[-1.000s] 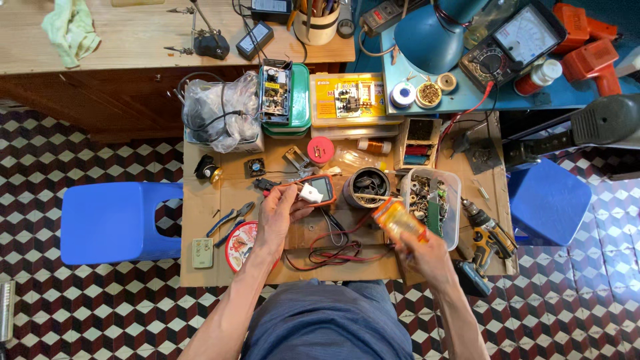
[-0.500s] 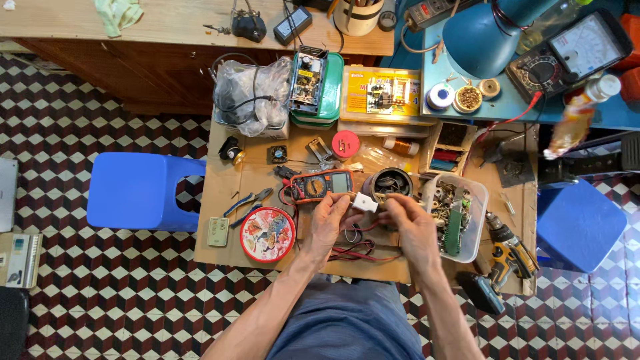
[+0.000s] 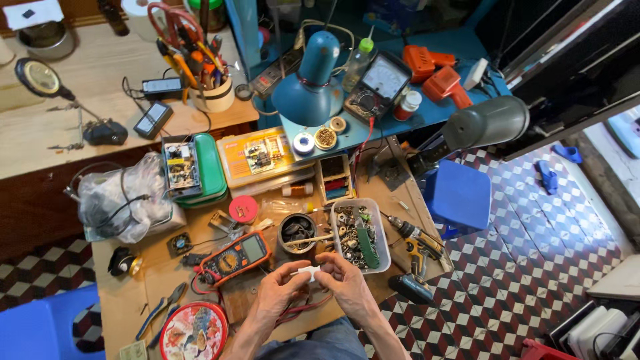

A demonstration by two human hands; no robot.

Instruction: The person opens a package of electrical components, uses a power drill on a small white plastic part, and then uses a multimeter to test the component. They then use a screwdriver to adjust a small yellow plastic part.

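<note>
— White plastic, that small part [image 3: 308,271]? Who has it?

— Both hands. The left hand [image 3: 281,293] pinches its left end, the right hand [image 3: 341,283] its right end, fingers [image 3: 328,265] closed on it, so it hangs just above the near edge of the worktop [image 3: 133,293]. Held at both ends like that, I judge it is being steadied or turned for a close look.

— What lies closest?

— Just beyond the left hand, an orange multimeter [image 3: 235,257], face up, with red leads [image 3: 303,310] trailing under the wrists. Beyond the right hand, a clear tub of metal bits [image 3: 360,233], and left of it a dark round cup [image 3: 298,232] of small parts.

— Anything in the way?

— It is crowded. A cordless drill [image 3: 415,250] lies to the right, near the worktop's edge. Pliers [image 3: 160,313] and a round painted tin [image 3: 193,331] sit to the near left. Farther off, a blue lamp [image 3: 312,83] leans over the back, beside an analogue meter [image 3: 380,83].
</note>
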